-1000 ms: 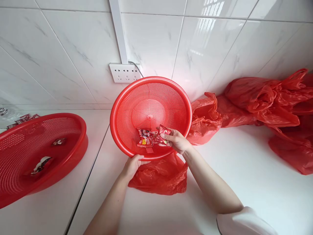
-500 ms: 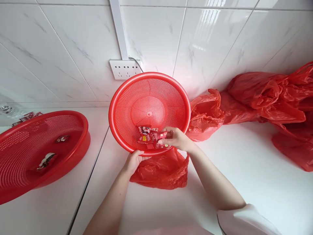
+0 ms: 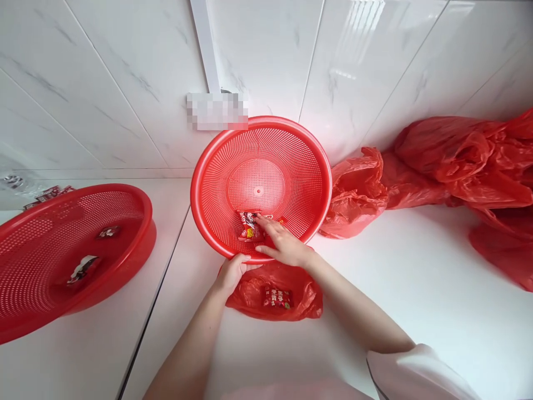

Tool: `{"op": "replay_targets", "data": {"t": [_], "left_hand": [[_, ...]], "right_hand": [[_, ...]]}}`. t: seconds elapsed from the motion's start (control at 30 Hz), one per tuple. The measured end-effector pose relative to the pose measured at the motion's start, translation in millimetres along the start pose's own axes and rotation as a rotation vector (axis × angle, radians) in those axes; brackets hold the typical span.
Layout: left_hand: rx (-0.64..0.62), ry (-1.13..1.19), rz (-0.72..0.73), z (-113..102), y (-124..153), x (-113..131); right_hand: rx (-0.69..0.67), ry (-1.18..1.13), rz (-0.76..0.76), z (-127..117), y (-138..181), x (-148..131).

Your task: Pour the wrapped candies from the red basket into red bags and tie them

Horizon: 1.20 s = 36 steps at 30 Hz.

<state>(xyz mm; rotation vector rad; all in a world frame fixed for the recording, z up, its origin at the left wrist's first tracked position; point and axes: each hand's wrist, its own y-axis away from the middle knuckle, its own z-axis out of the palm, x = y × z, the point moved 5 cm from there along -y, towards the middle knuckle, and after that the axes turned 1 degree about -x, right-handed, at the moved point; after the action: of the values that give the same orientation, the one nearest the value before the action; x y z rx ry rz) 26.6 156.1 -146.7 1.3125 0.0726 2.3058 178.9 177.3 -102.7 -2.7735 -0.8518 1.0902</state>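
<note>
A round red plastic basket (image 3: 258, 139) with perforated sides stands tilted toward me. Its near rim is pinched by my left hand (image 3: 231, 275). Inside the basket my right hand (image 3: 284, 243) reaches over the rim, fingers stretched out and apart. Its fingertips are at a red snack packet (image 3: 248, 226) marked "LOVE", and they partly cover other red wrapping beside it. Below the near rim lies a red plastic bag (image 3: 245, 300), its mouth spread. A small dark red packet (image 3: 277, 298) with white characters rests in that bag.
To the left is a second red basket (image 3: 137, 222) holding a few wrapped packets (image 3: 82, 270). Several red plastic bags (image 3: 466, 155) are heaped along the tiled wall on the right. A blurred white panel (image 3: 217, 111) is on the wall. A seam (image 3: 160, 283) runs across the white tabletop.
My right hand has let go of a red packet, which now lies in the near bag, and its fingers have opened over the basket's packets. My left hand keeps the rim.
</note>
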Motion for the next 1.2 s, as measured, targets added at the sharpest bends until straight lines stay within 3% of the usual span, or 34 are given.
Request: {"op": "replay_targets", "data": {"t": [0.17,0.3,0.4,0.63,0.7,1.2], "left_hand": [[0.006,-0.002,-0.025,0,0,-4],[-0.007,0.009,-0.010,0,-1,-3],[-0.021,0.011,-0.006,0,-1,-2],[-0.027,0.021,-0.015,-1,0,-1],[-0.022,0.019,-0.016,-3,0,-2],[-0.018,0.028,-0.017,-5,-2,-3]], "right_hand": [[-0.150,-0.018,-0.016,15,2,-2],[-0.146,-0.120,-0.087,4,1,-6],[-0.120,-0.328,-0.079,-3,-1,-3],[0.216,-1.052,0.356,-4,-5,37],[0.275,-1.190,0.410,-3,-5,42],[0.398,-1.180,0.303,-14,-6,25]]}}
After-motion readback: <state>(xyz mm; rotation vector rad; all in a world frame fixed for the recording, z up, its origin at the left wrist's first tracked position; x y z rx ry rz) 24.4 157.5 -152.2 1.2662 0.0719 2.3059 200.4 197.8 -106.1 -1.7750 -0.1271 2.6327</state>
